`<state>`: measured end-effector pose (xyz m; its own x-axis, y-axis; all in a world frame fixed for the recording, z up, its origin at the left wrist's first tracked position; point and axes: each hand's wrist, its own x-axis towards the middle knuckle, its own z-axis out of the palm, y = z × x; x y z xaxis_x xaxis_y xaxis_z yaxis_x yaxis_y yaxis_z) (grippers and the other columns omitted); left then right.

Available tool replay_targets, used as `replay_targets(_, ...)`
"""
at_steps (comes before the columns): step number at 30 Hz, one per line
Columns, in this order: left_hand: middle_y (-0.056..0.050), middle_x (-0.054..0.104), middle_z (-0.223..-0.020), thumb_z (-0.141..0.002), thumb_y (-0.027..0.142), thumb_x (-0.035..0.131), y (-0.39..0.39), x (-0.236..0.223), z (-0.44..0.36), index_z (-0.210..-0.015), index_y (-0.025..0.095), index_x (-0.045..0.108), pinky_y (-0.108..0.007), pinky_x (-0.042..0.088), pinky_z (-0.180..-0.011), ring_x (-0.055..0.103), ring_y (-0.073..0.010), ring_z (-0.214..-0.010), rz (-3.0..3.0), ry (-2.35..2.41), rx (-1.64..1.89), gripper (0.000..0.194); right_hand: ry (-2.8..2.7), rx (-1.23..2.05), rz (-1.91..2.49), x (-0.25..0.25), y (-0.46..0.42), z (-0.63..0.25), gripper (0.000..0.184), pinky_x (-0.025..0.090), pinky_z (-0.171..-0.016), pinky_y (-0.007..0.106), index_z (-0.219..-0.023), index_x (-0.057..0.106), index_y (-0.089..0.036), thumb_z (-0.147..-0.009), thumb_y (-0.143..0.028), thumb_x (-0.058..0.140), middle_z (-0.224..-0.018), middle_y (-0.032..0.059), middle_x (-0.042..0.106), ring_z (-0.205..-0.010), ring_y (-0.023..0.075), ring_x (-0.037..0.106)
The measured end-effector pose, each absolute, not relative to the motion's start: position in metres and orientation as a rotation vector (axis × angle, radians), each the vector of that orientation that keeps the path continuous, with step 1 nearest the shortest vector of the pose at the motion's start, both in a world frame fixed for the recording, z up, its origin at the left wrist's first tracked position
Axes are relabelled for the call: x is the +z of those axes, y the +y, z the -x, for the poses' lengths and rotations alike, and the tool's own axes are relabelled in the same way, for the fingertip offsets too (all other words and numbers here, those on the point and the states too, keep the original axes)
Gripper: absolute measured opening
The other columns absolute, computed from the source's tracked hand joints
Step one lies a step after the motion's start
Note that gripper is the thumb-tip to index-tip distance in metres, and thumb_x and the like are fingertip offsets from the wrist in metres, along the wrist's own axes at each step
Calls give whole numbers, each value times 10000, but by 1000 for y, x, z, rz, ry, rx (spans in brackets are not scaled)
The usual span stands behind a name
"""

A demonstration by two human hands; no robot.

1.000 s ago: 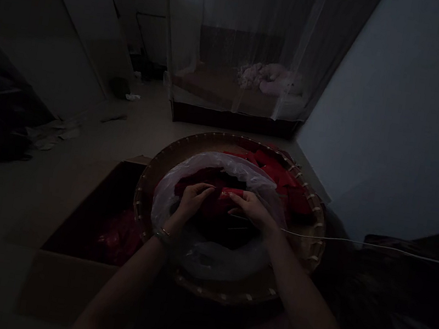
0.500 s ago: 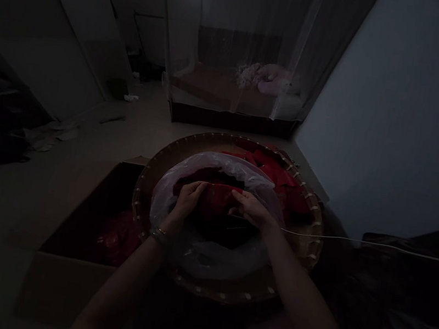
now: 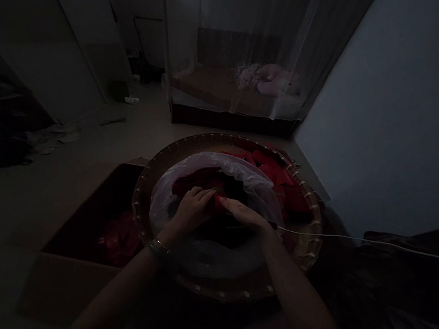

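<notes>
Both hands meet over the open mouth of a clear plastic bag, which lies inside a round woven bamboo tray. My left hand is closed on the left side of a red fabric-like piece, fingers curled over it. My right hand pinches the same piece from the right, thumb on top. Most of the piece is hidden by the fingers. A white cord runs from the right to a dark handle end beside my right wrist; the rest of that tool is hard to make out.
More red pieces lie at the tray's far right. An open cardboard box with shiny red material stands at the left. Behind is a bed with a sheer curtain; a pale wall rises on the right. The room is dim.
The red piece was stretched flat between my hands half a second ago. Now my hands are closer together and lower, with the piece bunched or folded between them.
</notes>
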<state>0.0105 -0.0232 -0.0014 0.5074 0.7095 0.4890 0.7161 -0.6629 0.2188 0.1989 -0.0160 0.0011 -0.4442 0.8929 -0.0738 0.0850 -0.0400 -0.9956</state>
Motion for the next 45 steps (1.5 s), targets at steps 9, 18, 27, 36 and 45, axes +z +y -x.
replay_targets(9,-65,660,-992,-631,195,729,-10,-16,8,-1080,188,575,-393,490,-824,571,-238,-918,2492,-1535,-1319,474,-1543,999,1181,9,-7,-202,377,482,-748,339,-905,661,-154,-847,-465,456,-814,64,685,-769,191,628)
replay_targets(18,-76,626,-1077,-680,229,709,-12,-13,12,-1113,192,562,-395,485,-893,570,-227,-1018,2339,-1549,-1617,459,-2791,36,1097,-18,-6,-148,332,398,-900,402,-1143,591,-158,-831,-134,479,-1199,154,535,-1078,267,445)
replay_targets(27,-67,576,-1073,-657,206,718,-12,-12,11,-1079,198,577,-359,500,-875,567,-212,-1003,2337,-1588,-1652,445,-2793,-49,1297,-19,4,-152,353,419,-801,397,-1128,601,-186,-823,-342,519,-1107,157,496,-993,286,443)
replay_targets(36,-50,563,-1001,-657,211,720,-17,-5,11,-1054,202,581,-328,512,-818,577,-197,-939,2330,-1641,-1598,420,-2605,-38,1735,3,8,-163,243,445,-782,388,-993,657,-150,-771,-171,560,-1101,169,480,-1031,300,445)
replay_targets(45,-46,570,-1010,-676,232,712,-17,-5,11,-1068,215,582,-335,509,-826,581,-197,-935,2311,-1634,-1599,414,-2790,525,1083,-21,-31,-140,685,450,-853,412,-1292,424,-123,-651,-140,665,-1246,170,494,-1038,278,483)
